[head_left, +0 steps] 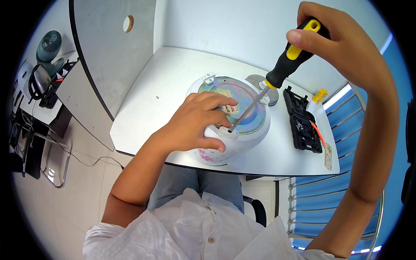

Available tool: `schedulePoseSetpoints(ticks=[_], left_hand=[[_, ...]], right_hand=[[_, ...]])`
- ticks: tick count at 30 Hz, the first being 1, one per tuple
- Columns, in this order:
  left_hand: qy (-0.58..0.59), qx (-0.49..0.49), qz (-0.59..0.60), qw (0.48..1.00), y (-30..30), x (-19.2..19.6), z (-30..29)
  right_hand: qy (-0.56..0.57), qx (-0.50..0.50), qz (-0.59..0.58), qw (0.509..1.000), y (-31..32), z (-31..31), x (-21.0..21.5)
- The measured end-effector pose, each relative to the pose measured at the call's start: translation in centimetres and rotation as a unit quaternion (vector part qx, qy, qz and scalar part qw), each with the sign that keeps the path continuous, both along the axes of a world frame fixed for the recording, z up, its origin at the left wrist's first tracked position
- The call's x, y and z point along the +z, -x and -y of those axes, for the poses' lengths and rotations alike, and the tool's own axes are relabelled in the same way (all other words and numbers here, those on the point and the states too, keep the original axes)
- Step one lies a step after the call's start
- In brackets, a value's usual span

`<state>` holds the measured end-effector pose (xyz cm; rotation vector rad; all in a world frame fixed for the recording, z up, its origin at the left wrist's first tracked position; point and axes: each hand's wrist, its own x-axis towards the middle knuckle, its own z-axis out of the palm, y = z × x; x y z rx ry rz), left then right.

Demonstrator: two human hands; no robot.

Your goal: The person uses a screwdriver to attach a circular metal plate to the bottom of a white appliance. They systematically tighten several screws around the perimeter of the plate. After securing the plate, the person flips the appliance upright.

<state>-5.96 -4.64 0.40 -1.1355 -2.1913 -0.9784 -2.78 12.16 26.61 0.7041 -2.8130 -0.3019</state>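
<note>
A white, rounded appliance with pink flowers, which looks like a rice cooker turned bottom up, stands near the table's front edge. Its shiny, rainbow-tinted metal base plate faces upward. Over its near left rim curves my left hand, fingers on top and thumb down by the side. High at the right, my right hand is wrapped round the black-and-yellow handle of a screwdriver. The shaft slants down to the left, its tip at a hole in a small white foot on the near rim.
Behind the appliance lies a grey round part. An opened black tool case, an orange-red strip and a yellow item lie at the right. A grey partition borders the white table. Metal railings stand at the right.
</note>
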Motion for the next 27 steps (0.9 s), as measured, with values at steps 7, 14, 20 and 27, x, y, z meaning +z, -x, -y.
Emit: schedulePoseSetpoints(ticks=[7, 14, 20, 27], left_hand=[[-0.003, 0.005, -0.001, 1.0, -0.1, 0.0, -0.1], [-0.015, 0.002, -0.003, 1.0, -0.2, 0.0, -0.1], [-0.02, 0.001, -0.001, 1.0, -0.2, 0.0, 0.0], [-0.031, 0.001, 0.004, 1.0, -0.4, 0.1, -0.1]], right_hand=[[0.075, 0.099, -0.004, 0.992, 1.1, -2.7, -1.2], [0.127, 0.155, 0.004, 0.98, 1.9, -2.8, -2.0], [0.157, 0.174, 0.012, 0.972, 1.8, -2.7, -2.3], [0.215, 0.212, -0.005, 0.953, 2.4, -3.3, -3.5]])
